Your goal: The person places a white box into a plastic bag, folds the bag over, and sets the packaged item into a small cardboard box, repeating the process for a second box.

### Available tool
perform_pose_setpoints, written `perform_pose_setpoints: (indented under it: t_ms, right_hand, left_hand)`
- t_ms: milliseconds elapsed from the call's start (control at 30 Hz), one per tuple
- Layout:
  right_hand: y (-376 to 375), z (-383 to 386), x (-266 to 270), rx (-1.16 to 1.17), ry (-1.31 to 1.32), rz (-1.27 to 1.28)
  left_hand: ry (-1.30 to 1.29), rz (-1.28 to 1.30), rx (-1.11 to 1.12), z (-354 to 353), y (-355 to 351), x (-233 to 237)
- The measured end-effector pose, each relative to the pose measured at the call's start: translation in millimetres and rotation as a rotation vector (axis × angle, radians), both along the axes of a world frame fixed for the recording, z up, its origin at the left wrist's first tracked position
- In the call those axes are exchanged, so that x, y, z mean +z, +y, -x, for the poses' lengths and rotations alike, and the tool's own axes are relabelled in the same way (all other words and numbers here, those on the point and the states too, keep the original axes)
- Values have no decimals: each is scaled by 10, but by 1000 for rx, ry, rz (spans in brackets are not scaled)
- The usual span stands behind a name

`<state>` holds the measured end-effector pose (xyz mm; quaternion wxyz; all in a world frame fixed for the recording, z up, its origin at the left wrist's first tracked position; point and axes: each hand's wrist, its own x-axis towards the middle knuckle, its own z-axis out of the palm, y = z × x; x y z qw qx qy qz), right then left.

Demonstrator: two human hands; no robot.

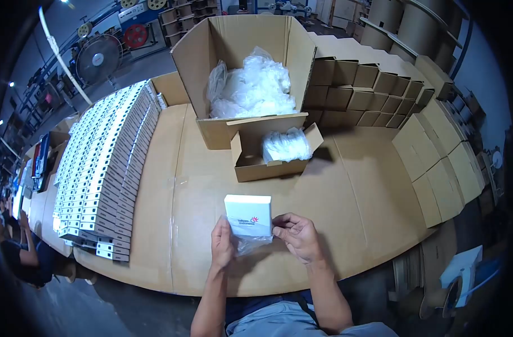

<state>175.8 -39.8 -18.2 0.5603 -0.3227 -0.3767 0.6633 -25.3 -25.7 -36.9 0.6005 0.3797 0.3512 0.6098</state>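
A small white box [248, 212] with a printed logo is held upright over the table's front part, its lower end inside a clear plastic bag [250, 244]. My left hand [221, 241] is closed on the box and bag along the left side. At the right edge, my right hand [296, 236] pinches the bag's film beside the box's lower corner. Just beyond stands an open small carton [270, 172] with a bundle of clear plastic bags [287, 145] in it. Behind that, a large open carton [192, 67] holds a heap of loose clear bags [259, 84].
Rows of stacked white boxes [99, 168] fill the table's left side. Open brown cartons [363, 95] are stacked at the back right, more cartons [436, 163] at the right edge. The table [206, 168] is covered with cardboard. Another person's arm [29, 247] shows at far left.
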Motion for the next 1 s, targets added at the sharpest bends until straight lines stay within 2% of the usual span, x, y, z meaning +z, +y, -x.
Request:
perform_pose_setpoints:
  t_ms: [100,200,333,400,500,533,600,700,833,1000]
  right_hand:
    - [-20,-19,-33,-25,-216,-56]
    - [-49,7,37,-39,-322,-104]
    - [-90,36,214,-150,-385,-210]
    - [-70,-13,271,-140,-406,-260]
    - [1,-35,278,-148,-376,-414]
    - [10,-56,272,-126,-347,-400]
    - [21,-95,276,-84,-290,-370]
    - [20,39,331,-101,-65,-328]
    - [23,78,220,-120,-547,-319]
    - [14,90,159,-167,-569,-350]
  left_hand:
    - [-21,-8,-34,45,-8,-28]
    - [20,-34,-59,115,8,-105]
    - [262,-153,-8,75,0,59]
    - [204,-180,-41,76,-18,110]
    - [220,-195,-51,107,-33,55]
    - [243,-198,-49,117,-27,22]
    - [133,-229,-42,112,-15,-3]
    - [6,-168,-23,59,-47,22]
    - [25,-127,-19,7,-43,121]
    - [261,-178,-89,38,-64,90]
